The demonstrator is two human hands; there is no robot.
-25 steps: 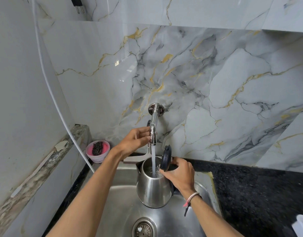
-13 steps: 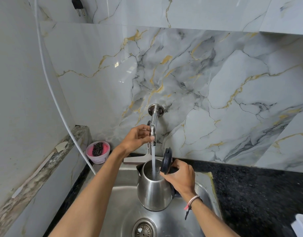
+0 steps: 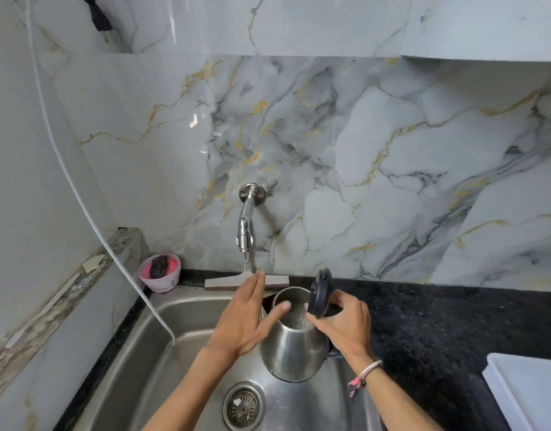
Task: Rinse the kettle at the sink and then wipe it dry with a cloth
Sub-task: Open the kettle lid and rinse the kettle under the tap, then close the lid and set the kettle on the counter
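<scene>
A steel kettle (image 3: 291, 349) hangs over the steel sink (image 3: 162, 353), its dark lid (image 3: 320, 293) flipped up and water inside it. My right hand (image 3: 345, 325) grips the kettle's handle on its right side. My left hand (image 3: 246, 318) is flat with fingers spread, next to the kettle's left wall, thumb over the rim. The chrome tap (image 3: 246, 225) on the wall stands above and behind; no water runs from it.
A pink tub holding a dark scrubber (image 3: 160, 272) sits at the sink's back left corner. A white hose (image 3: 81, 194) hangs down into the basin. A squeegee (image 3: 246, 279) lies on the back ledge. The drain (image 3: 243, 407) is below the kettle. A white tray (image 3: 529, 393) rests on the black counter at right.
My left hand left the tap and dropped to the kettle's side. The water stream has stopped. The kettle shifted slightly right of the tap.
</scene>
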